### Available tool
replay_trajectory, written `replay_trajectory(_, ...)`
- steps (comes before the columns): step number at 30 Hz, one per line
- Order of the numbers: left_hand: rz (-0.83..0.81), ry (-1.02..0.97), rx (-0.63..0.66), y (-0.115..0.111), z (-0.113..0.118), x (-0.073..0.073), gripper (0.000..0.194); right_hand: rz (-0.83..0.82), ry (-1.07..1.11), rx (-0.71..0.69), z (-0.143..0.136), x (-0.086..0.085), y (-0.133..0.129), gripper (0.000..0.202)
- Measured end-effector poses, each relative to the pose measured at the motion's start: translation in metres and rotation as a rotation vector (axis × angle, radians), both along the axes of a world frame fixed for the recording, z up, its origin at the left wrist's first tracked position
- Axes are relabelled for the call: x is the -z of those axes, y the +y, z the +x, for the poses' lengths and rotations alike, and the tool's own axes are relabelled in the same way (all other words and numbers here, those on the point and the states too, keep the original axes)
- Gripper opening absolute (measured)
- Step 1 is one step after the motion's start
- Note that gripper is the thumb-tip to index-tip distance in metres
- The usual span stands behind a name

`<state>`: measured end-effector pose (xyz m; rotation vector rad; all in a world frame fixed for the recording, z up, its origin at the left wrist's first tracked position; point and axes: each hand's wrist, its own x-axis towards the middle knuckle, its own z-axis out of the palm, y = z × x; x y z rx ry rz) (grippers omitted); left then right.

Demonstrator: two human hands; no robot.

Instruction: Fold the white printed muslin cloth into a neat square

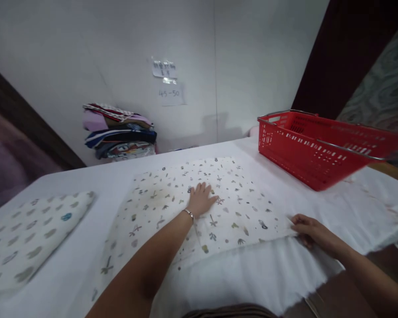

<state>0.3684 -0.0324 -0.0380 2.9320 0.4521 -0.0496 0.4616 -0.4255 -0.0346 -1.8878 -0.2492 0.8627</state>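
Observation:
A white cloth printed with small plant-like and other motifs (172,212) lies spread on the white-covered table (96,185). My left hand (201,198) rests flat near the middle of this cloth, fingers spread, with a bracelet on the wrist. At the cloth's near right corner, my right hand (307,229) pinches the edge between thumb and fingers. Part of the cloth's left side is hidden behind my left forearm.
A folded cloth with leaf-like shapes (36,229) lies on the table's left. A red plastic basket (298,150) with metal handles stands at the back right. Folded fabrics (121,132) are stacked by the wall, below paper signs (170,93).

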Motion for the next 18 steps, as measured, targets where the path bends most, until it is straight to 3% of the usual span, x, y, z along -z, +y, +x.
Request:
replay_trajectory(9, -0.029, 0.034, -0.081, 0.035, 0.02, 0.002, 0.076, -0.018, 0.027, 0.01, 0.001, 0.008, 0.001, 0.025)
replay_trajectory(14, 0.068, -0.17, -0.108, 0.034, 0.031, -0.005, 0.061, -0.025, 0.011, -0.008, 0.006, 0.018, -0.001, 0.021)
replay_trajectory(18, 0.068, -0.179, -0.127, 0.057, 0.055, -0.009, 0.062, -0.033, 0.058, 0.008, 0.01, 0.021, -0.001, 0.026)
